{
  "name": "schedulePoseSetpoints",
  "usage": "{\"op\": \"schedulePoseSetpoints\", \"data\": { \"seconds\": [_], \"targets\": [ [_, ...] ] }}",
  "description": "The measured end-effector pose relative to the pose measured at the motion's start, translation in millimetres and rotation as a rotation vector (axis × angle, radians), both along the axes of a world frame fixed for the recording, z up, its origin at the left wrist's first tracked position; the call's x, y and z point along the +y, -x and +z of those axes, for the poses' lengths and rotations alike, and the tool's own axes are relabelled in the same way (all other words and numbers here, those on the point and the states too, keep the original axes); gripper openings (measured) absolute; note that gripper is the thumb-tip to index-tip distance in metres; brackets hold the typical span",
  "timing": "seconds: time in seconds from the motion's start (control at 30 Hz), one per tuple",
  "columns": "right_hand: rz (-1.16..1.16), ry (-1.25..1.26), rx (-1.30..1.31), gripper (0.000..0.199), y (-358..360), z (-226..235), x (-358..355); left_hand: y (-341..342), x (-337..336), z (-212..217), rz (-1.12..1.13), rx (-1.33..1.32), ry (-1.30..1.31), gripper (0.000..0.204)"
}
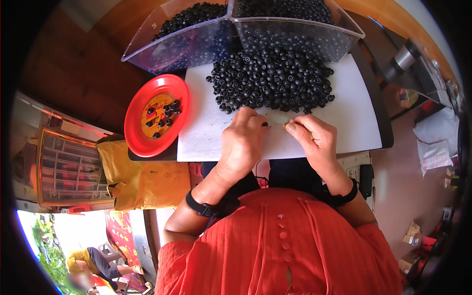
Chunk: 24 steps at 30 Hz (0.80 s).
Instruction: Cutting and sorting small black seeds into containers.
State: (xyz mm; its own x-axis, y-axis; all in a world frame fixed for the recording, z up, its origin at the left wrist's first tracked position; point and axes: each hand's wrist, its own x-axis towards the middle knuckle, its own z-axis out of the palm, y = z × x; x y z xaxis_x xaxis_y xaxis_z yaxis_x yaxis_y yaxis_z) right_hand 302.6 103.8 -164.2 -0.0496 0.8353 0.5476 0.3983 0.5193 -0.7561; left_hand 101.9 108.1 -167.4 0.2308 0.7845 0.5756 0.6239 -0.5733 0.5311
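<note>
My left hand is closed at the near side of a pile of small black bead-like pieces. A dark bit at its fingertips, probably one such piece, is mostly hidden by the fingers. Across from it, my right hand pinches with thumb and forefinger the end of a small pale, thin strip, which points toward my left hand. Both hands rest over the white board. Several pieces in the pile show a hole or ring on one side.
Two clear plastic bins full of black pieces stand behind the pile. On the left, a red plate holds several loose pieces. A yellow sack lies below it. A metal cup is far right; a seated person is at lower left.
</note>
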Motion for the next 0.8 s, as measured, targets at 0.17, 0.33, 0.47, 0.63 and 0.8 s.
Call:
{"op": "schedulePoseSetpoints", "data": {
  "seconds": [0.17,0.33,0.47,0.63,0.8],
  "targets": [
    [0.027,0.08,-0.01,0.021,-2.6,4.9,0.9,19.4,-3.0,16.8,-0.174,-0.503,0.385,0.02],
    [0.046,0.162,0.016,0.023,-4.7,9.5,5.2,23.7,-8.1,16.2,-0.174,-0.811,0.708,0.026],
    [0.084,0.227,-0.013,0.024,-4.8,21.7,4.2,27.3,-10.3,13.1,-0.189,-0.943,0.809,0.029],
    [0.117,0.176,0.004,0.026,8.9,24.4,4.8,26.0,-13.0,14.6,-0.269,-1.137,0.835,0.031],
    [0.111,0.182,-0.078,0.028,13.9,11.6,5.2,26.0,-14.2,10.7,-0.269,-1.109,0.829,0.029]
  ]
}}
